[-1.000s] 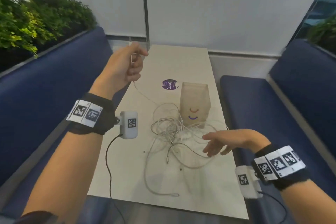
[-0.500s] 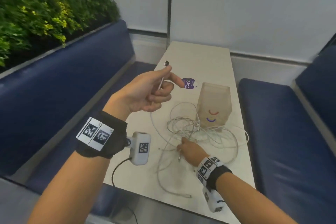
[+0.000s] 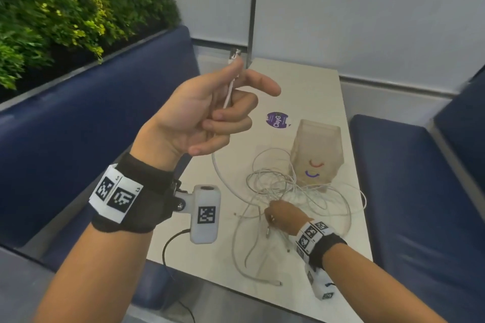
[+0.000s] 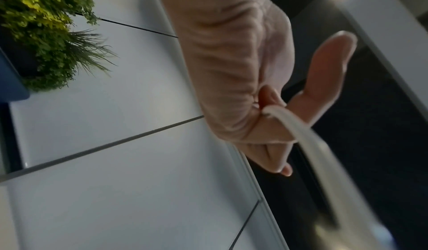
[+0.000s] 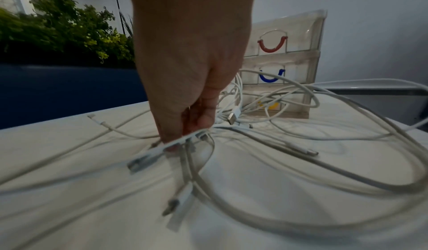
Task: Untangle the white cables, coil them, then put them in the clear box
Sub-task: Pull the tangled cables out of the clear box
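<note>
A tangle of white cables (image 3: 286,191) lies on the white table (image 3: 309,86) in front of the clear box (image 3: 316,155), which has red and blue handles. My left hand (image 3: 223,110) is raised above the table's left side and grips one white cable (image 3: 228,93) near its plug end, index finger stretched out; the cable (image 4: 298,131) runs down from the hand to the tangle. My right hand (image 3: 282,215) is down on the pile, fingers pinching a bundle of cables (image 5: 185,142) near several plug ends. The clear box (image 5: 284,61) stands just behind that hand.
Blue bench seats (image 3: 409,191) flank the table on both sides. A planter with green plants (image 3: 65,16) runs behind the left bench. A purple round sticker (image 3: 277,120) sits on the table beyond the box. White wall panels stand at the far end.
My right hand has come down from hovering onto the tangle and taken hold of cables. My left hand, still holding the cable end, has risen nearer the camera.
</note>
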